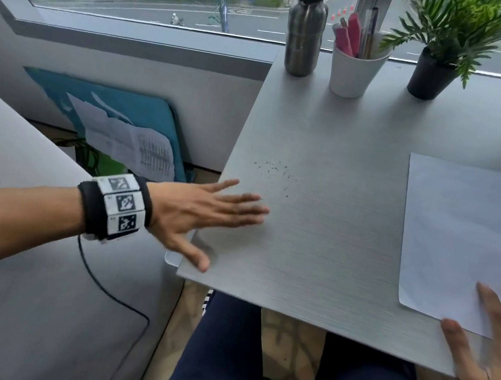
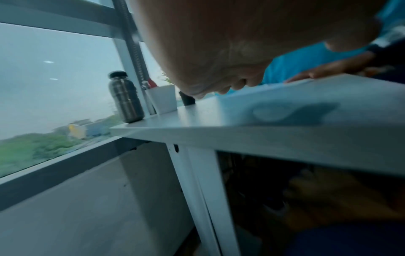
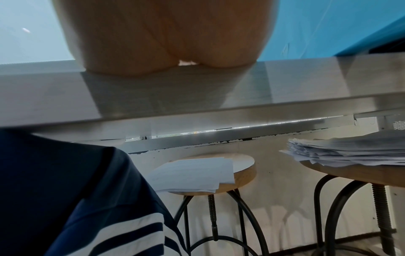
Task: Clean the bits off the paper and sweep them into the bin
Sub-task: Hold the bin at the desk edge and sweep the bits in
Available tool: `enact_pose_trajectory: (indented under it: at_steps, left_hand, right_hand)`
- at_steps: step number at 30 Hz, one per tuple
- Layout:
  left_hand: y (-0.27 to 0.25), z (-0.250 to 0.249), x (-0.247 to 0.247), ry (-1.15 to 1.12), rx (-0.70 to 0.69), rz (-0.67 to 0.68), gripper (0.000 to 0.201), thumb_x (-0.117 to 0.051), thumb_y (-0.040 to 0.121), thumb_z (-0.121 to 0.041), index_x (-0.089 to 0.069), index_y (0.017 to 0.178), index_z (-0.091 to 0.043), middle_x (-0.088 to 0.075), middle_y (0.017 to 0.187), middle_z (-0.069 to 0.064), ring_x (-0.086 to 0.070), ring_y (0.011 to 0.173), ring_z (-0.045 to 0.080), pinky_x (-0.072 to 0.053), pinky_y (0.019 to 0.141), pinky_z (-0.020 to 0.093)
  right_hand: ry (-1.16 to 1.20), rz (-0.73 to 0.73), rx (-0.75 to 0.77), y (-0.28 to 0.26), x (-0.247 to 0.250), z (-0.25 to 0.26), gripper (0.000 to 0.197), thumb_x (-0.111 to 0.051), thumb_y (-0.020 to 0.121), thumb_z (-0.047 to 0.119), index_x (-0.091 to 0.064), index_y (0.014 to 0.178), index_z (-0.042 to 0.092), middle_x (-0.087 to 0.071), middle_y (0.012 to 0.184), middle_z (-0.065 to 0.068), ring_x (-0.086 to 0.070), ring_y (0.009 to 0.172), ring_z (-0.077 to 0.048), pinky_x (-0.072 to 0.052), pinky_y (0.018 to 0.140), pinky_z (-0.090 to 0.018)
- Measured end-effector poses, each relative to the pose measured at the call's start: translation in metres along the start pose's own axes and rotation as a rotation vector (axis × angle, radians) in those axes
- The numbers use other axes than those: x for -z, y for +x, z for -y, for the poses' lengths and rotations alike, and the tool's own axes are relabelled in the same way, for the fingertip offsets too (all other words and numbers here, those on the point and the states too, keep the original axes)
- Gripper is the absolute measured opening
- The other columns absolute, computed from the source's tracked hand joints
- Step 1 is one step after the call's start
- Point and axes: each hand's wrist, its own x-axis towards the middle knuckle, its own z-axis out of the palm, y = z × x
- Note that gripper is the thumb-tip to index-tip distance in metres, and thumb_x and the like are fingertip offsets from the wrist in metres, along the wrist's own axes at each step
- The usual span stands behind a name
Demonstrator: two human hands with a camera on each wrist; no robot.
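Small dark bits [image 1: 271, 173] lie scattered on the grey table [image 1: 313, 259], left of a white sheet of paper [image 1: 463, 232]. My left hand [image 1: 227, 215] hovers flat over the table's left edge, fingers spread and blurred, its fingertips just short of the bits. It holds nothing. In the left wrist view its palm [image 2: 219, 52] hangs above the tabletop [image 2: 241, 135]. My right hand [image 1: 485, 313] rests open on the paper's near left corner, fingers straight. A pale rounded rim [image 1: 173, 257] peeks out under the table's left corner; I cannot tell what it is.
A steel bottle [image 1: 306, 30], a white cup of pens [image 1: 355, 67] and a potted plant [image 1: 434, 76] stand along the window at the back. A grey sofa [image 1: 27, 305] is on the left. Stools with loose papers [image 3: 197, 173] stand under the table.
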Motion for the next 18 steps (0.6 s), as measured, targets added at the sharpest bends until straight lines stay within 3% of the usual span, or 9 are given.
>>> enact_pose_trajectory:
  at_steps: [4,6,11,14,18]
  left_hand:
    - [-0.012,-0.03,-0.018,0.028,-0.188,0.109,0.113,-0.053,0.078,-0.075,0.002,0.156,-0.014,0.011,0.163,-0.001,0.011,0.15,0.021,0.001,0.118,0.059]
    - [-0.011,-0.032,-0.023,0.029,-0.199,0.111,0.112,-0.056,0.078,-0.073,0.0,0.156,-0.016,0.009,0.163,-0.003,0.011,0.15,0.021,0.001,0.117,0.06]
    - [0.009,0.017,-0.008,0.178,-0.013,0.088,0.093,-0.033,0.087,-0.074,0.009,0.155,-0.027,0.015,0.162,-0.009,0.018,0.148,0.02,0.002,0.116,0.062]
    - [0.028,0.046,0.01,0.209,0.054,0.063,0.091,-0.027,0.088,-0.075,0.011,0.155,-0.026,0.015,0.162,-0.009,0.018,0.148,0.02,0.003,0.115,0.062]
    - [0.03,0.045,0.015,0.21,0.091,0.009,0.096,-0.023,0.085,-0.078,0.01,0.155,-0.021,0.015,0.162,-0.006,0.017,0.148,0.02,0.005,0.116,0.062]
  right_hand:
    - [-0.052,0.015,-0.009,0.001,0.004,0.001,0.082,-0.03,0.08,0.077,-0.033,0.146,0.029,-0.018,0.16,0.001,-0.019,0.147,-0.027,-0.022,0.113,-0.064]
    - [-0.074,0.009,0.0,0.001,0.006,0.003,0.08,-0.032,0.08,0.074,-0.032,0.147,0.029,-0.018,0.16,0.0,-0.019,0.147,-0.027,-0.023,0.113,-0.064]
    - [-0.079,0.023,-0.009,-0.003,0.007,0.003,0.076,-0.034,0.082,0.072,-0.028,0.148,0.034,-0.014,0.161,0.004,-0.013,0.148,-0.022,-0.021,0.115,-0.062]
    - [-0.072,0.023,-0.019,-0.002,0.007,0.005,0.074,-0.033,0.083,0.071,-0.029,0.147,0.034,-0.015,0.16,0.002,-0.013,0.148,-0.021,-0.021,0.115,-0.062]
    - [-0.108,0.035,-0.006,-0.002,0.01,0.005,0.076,-0.029,0.083,0.074,-0.03,0.147,0.031,-0.019,0.159,-0.003,-0.016,0.148,-0.024,-0.025,0.112,-0.063]
